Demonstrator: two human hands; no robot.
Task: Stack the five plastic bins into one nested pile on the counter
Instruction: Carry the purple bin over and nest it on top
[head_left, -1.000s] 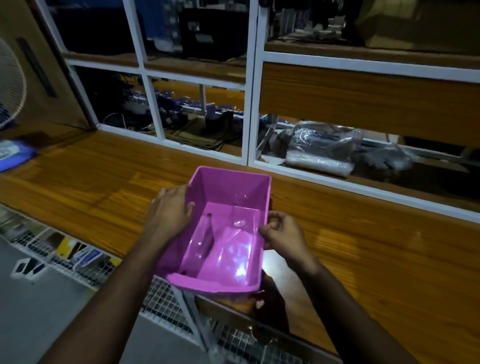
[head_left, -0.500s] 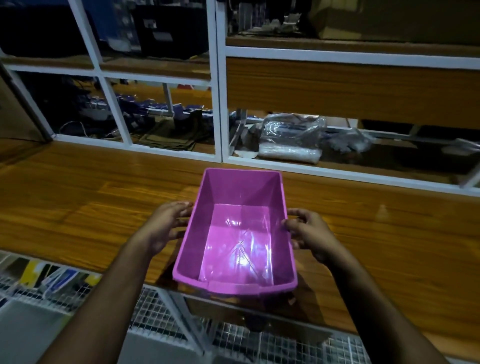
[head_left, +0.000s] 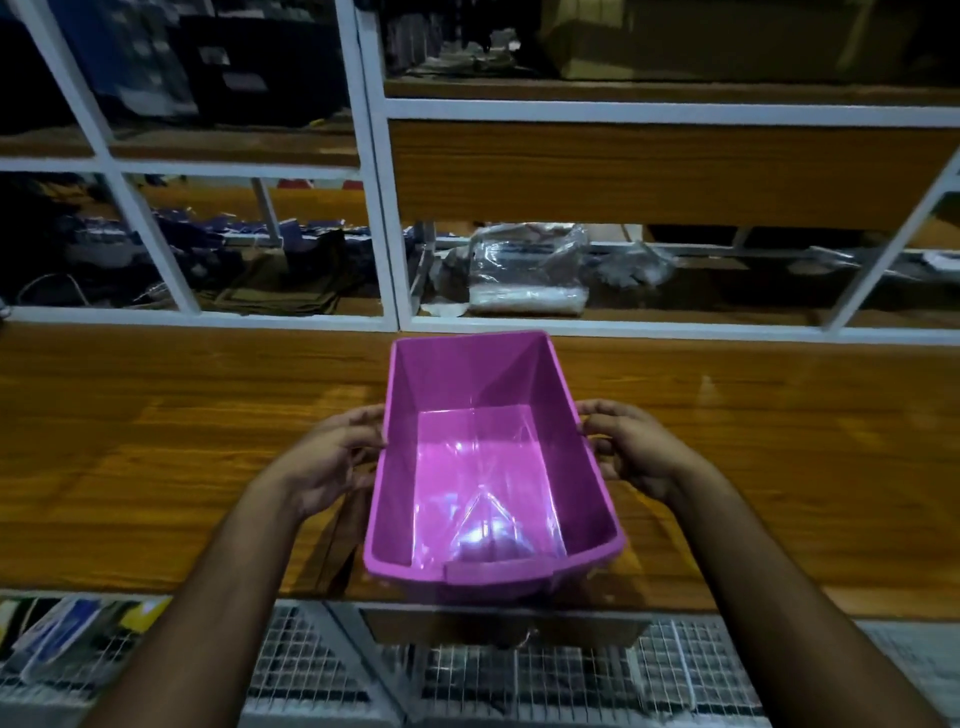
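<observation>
A single purple plastic bin (head_left: 488, 467) sits upright on the wooden counter (head_left: 156, 441), its low front lip near the counter's front edge. It is empty and glossy inside. My left hand (head_left: 332, 462) holds the bin's left wall, with curled fingers against the outside just under the rim. My right hand (head_left: 634, 452) holds the right wall the same way, thumb at the rim. No other bin is in view.
Behind the counter stands a white-framed shelf unit (head_left: 384, 208) holding dark goods and a clear plastic bag (head_left: 524, 270). A wire mesh rack (head_left: 519, 675) with packets lies below the counter's front edge. Bare wood stretches to both sides of the bin.
The bin has swung from a tilted, skewed pose to straight and level on the counter. Both hands moved with it and now sit at mid-length on its two long walls.
</observation>
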